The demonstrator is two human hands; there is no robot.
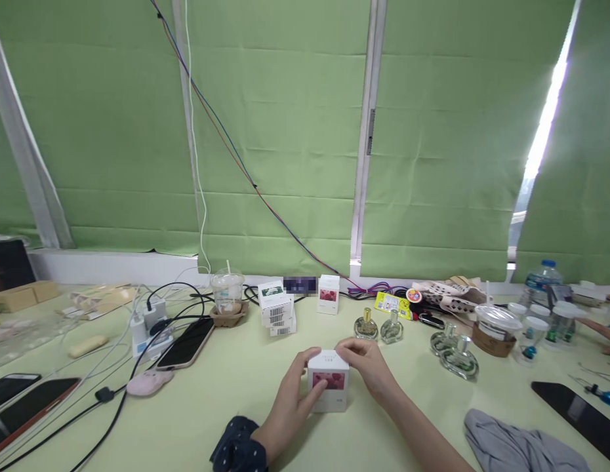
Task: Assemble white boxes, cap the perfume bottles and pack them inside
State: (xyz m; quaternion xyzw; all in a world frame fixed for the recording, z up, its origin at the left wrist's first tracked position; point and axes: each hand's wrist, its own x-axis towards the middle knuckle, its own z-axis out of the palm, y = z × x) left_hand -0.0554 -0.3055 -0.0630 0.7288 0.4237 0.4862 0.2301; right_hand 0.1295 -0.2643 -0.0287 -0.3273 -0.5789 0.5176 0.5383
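Note:
A small white carton [329, 401] with a pink picture on its front stands upright on the table before me. My left hand [291, 393] grips it from the left, thumb across the picture and fingers behind the side. At the top right edge, the fingers of my right hand [366, 364] are pinched together against the carton; whether they hold a flap is hidden. Behind it stands a similar white carton [328, 303]. Two glass perfume bottles [366, 326] [392, 330] are beyond my right hand, and two more glass bottles [443, 341] [460, 362] lie farther right.
More white cartons [276, 307] are stacked behind, beside a lidded cup [227, 295]. On the left are cables, a power strip [148, 337] and phones [185, 344]. Rightward are a grey cloth [521, 446], a black phone [578, 416], plastic jars [530, 337] and another person's hand [600, 331].

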